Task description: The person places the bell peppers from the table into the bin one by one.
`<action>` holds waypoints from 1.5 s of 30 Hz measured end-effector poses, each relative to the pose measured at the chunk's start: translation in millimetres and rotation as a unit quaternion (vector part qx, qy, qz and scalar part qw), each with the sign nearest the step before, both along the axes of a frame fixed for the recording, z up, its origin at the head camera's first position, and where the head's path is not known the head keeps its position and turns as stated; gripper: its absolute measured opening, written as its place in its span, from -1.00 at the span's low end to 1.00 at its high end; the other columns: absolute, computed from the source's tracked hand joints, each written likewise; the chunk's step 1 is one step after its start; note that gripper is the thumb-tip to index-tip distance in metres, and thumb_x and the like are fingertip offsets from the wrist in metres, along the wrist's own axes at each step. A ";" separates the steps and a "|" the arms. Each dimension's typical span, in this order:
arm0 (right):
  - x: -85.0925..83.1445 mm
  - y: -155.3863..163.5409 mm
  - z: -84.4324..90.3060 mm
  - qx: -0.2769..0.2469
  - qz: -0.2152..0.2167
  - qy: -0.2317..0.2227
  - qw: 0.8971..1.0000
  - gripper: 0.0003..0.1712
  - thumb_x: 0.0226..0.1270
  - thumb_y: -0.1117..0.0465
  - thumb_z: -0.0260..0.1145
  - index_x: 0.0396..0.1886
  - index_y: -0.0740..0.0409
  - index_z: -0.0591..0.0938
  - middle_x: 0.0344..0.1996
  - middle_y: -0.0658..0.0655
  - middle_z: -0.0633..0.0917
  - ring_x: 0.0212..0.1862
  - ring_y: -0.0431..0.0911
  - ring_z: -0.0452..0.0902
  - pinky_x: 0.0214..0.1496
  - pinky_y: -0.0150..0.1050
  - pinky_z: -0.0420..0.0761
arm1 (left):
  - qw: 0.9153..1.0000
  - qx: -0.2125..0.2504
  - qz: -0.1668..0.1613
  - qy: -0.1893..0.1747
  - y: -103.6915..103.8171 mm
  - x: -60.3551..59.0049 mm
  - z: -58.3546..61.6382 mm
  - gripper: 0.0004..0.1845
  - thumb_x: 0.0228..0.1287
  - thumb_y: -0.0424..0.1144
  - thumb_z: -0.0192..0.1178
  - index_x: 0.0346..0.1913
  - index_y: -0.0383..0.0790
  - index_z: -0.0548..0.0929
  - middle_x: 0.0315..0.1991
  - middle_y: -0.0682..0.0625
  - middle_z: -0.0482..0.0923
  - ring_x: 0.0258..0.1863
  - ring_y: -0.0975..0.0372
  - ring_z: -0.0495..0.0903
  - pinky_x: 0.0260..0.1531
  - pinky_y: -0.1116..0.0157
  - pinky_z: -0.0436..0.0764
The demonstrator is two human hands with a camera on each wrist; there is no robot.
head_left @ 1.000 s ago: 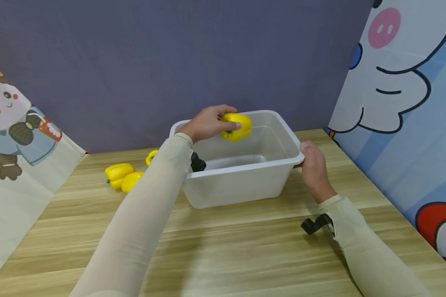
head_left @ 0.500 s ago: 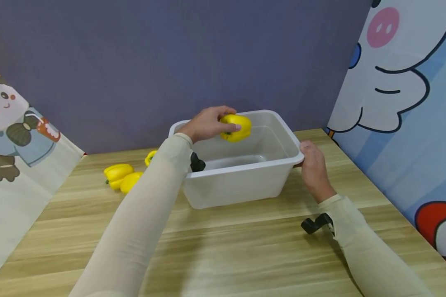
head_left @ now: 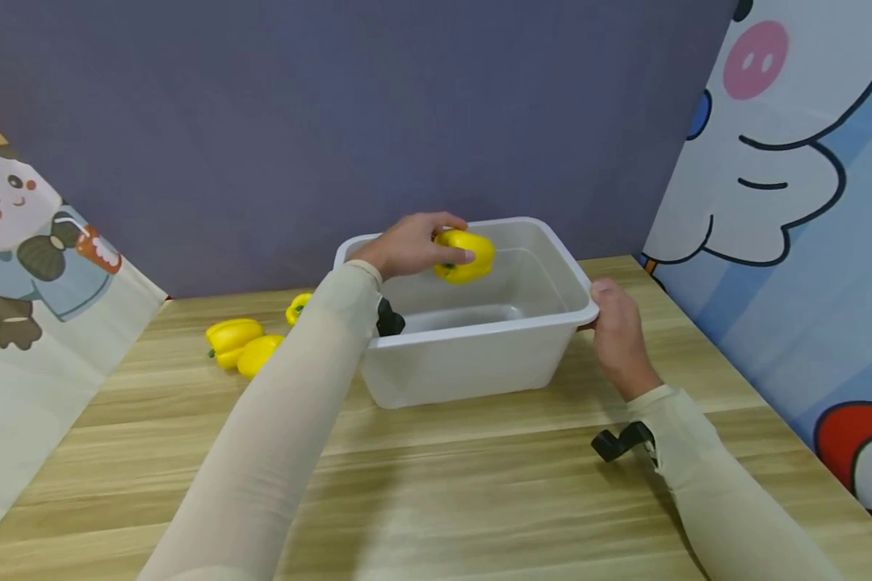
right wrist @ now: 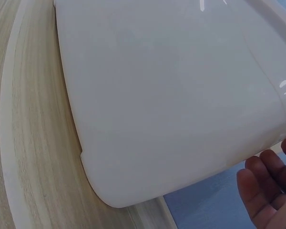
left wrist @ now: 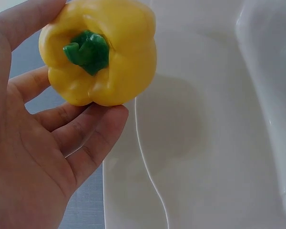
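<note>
Pinching pepper (left wrist: 107, 52) between thumb and part-curled fingers: left hand (head_left: 410, 244), over bin (head_left: 465, 363). Gripping bin: right hand (head_left: 620, 339). Counted: held pepper, one; bin, one; other peppers (head_left: 232, 335), two, on table (head_left: 465, 500) left of bin; yellow piece (head_left: 258, 355) there, part-hidden, one.

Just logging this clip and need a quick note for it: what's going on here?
A person's left hand holds a yellow bell pepper over the open white bin, while the right hand grips the bin at its right end. More yellow bell peppers lie on the wooden table left of the bin, partly hidden by the sleeve.
</note>
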State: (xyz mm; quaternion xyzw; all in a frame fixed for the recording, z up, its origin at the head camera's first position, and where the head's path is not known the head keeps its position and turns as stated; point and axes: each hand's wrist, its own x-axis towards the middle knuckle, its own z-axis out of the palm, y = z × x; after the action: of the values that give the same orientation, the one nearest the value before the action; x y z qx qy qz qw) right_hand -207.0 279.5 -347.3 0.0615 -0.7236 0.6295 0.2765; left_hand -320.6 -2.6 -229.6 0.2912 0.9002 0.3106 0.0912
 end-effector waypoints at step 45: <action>0.2 -0.6 -3.4 0.009 0.002 -0.002 1.000 -0.55 0.58 0.20 -0.17 -0.26 0.55 0.45 -0.42 -0.10 0.58 -0.42 -0.23 0.54 -0.37 -0.39 0.60 | 0.999 0.029 0.028 -0.018 -3.8 -0.4 3.2 -0.56 0.44 0.11 0.17 0.25 0.02 0.59 0.11 0.07 0.58 0.06 0.20 0.53 0.13 0.14 0.53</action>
State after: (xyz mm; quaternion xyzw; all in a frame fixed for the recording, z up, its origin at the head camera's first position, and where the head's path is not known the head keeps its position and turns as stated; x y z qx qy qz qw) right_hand -206.8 279.0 -350.7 0.0640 -0.7293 0.6237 0.2738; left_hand -321.0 -6.4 -226.4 0.2623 0.8967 0.3448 0.0904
